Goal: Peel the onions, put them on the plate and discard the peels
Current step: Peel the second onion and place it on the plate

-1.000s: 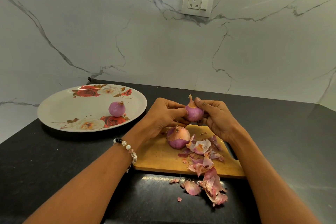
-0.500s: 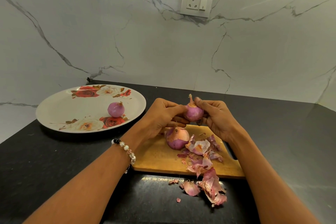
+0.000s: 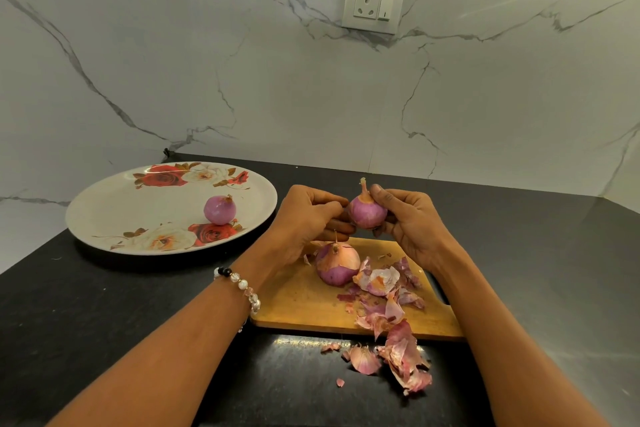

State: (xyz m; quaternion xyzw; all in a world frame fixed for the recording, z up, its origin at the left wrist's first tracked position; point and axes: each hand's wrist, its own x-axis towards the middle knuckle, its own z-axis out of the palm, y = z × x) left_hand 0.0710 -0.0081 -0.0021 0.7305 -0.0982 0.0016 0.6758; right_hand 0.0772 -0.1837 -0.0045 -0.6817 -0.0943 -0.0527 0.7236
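A small purple onion (image 3: pixel 366 212) with a dry stem is held above the wooden cutting board (image 3: pixel 301 298). My right hand (image 3: pixel 412 222) grips it from the right, thumb near the stem. My left hand (image 3: pixel 308 218) touches its left side with curled fingertips. A larger onion (image 3: pixel 336 263), still partly in orange skin, sits on the board below. One peeled onion (image 3: pixel 220 209) rests on the floral plate (image 3: pixel 114 211) at the left. Loose peels (image 3: pixel 391 308) lie over the board's right part and spill onto the counter in front.
The black counter (image 3: pixel 86 315) runs to a white marble wall with a socket (image 3: pixel 373 3). A dark handle-like object (image 3: pixel 440 288) lies by the board's right edge, mostly behind my right forearm. More peel scraps (image 3: pixel 363 359) lie on the counter near me.
Both hands stay on the small onion at much the same spot. My left fingers have shifted slightly along its side. The onion on the board, the plate and the peels have not moved.
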